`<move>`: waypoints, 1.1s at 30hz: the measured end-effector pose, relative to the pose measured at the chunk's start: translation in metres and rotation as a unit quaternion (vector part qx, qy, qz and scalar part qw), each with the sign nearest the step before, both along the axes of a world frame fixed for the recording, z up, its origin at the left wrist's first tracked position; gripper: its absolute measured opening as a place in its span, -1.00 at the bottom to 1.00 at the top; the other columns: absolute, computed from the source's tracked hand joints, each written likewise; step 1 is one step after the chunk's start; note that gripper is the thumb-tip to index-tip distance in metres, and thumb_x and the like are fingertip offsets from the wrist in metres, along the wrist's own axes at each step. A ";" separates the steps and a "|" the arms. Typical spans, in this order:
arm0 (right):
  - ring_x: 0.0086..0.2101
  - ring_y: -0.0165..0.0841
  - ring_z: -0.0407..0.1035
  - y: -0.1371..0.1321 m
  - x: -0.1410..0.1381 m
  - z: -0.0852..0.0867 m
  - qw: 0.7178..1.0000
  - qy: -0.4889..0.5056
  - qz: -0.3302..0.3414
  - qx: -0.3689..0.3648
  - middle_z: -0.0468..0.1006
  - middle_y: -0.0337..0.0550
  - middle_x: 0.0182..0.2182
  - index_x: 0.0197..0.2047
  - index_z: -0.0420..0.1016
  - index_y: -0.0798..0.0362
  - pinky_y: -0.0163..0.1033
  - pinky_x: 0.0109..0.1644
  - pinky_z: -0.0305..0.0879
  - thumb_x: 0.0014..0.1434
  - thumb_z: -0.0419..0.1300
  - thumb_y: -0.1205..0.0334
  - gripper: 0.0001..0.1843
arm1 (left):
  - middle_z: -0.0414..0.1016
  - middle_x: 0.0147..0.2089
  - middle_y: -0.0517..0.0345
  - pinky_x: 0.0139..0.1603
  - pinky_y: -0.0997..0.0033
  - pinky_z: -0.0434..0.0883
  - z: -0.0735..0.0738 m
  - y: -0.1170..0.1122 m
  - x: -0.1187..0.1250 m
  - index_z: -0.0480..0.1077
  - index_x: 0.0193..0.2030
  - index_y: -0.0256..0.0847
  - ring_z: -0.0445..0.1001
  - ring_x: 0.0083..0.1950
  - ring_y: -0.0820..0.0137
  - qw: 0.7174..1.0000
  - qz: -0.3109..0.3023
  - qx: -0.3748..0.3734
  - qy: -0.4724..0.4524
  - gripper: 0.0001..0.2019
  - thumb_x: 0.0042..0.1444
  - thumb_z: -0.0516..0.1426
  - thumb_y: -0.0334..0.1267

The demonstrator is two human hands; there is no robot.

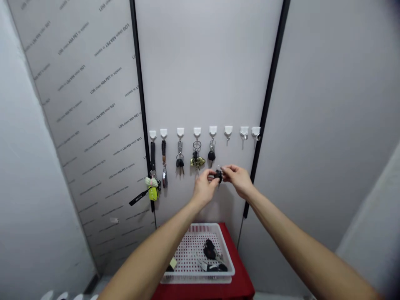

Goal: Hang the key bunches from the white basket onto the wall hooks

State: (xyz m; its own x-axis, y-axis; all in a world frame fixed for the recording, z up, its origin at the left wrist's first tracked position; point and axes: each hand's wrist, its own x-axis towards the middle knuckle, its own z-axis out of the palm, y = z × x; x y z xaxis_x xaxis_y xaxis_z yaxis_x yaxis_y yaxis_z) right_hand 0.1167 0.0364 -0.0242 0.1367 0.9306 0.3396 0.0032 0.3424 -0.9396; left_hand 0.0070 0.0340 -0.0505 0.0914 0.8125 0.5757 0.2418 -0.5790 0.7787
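My left hand (204,186) and my right hand (238,178) are raised together in front of the wall, both pinching a small black key fob (218,175) between their fingertips. The fob hangs just below a row of white wall hooks (228,131). The five hooks on the left carry key bunches: one with a yellow-green fob (153,192), one with a brown strap (163,160), a black key (180,162), a brass-coloured bunch (197,160) and a black fob (211,155). The three hooks on the right are bare.
A white perforated basket (225,246) sits on a red stool or table (242,283) below my arms, holding several more black keys (210,251). Black vertical strips (268,100) divide the grey wall panels.
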 end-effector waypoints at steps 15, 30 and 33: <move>-0.71 -0.58 0.15 0.033 0.017 0.080 0.984 -0.007 -0.161 0.070 0.23 -0.33 -0.77 -0.66 0.21 0.12 -0.47 -0.72 0.11 -0.21 0.06 0.31 -0.90 | 0.31 -0.16 0.03 -0.12 0.41 0.19 0.090 0.016 0.032 0.23 -0.18 -0.29 0.28 -0.19 0.42 0.981 0.088 0.086 0.151 -0.68 -0.17 -0.04 -0.46; -0.70 -0.62 0.15 0.028 0.028 0.030 0.979 -0.022 -0.192 0.061 0.30 -0.30 -0.63 -0.38 0.28 0.14 -0.48 -0.68 0.09 -0.18 0.00 0.34 -0.80 | 0.28 -0.12 0.03 -0.12 0.47 0.21 0.010 -0.005 0.002 0.18 -0.12 -0.33 0.29 -0.19 0.48 0.993 0.006 0.002 0.121 -0.64 -0.16 -0.04 -0.47; -0.69 -0.59 0.16 0.009 0.025 -0.028 0.982 -0.123 -0.144 0.010 0.33 -0.28 -0.64 -0.36 0.30 0.16 -0.45 -0.63 0.11 -0.17 0.01 0.33 -0.78 | 0.30 -0.15 0.03 -0.14 0.49 0.22 -0.061 -0.022 -0.023 0.20 -0.15 -0.32 0.29 -0.19 0.49 0.989 -0.010 -0.086 0.123 -0.67 -0.14 -0.05 -0.44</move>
State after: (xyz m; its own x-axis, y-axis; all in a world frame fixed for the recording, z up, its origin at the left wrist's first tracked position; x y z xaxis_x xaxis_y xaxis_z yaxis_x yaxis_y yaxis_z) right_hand 0.1413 0.0457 -0.0523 0.3057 0.8580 0.4128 0.3288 0.3118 -0.8914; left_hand -0.0165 0.0125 -0.1117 0.2286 0.8933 0.3870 0.4255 -0.4492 0.7856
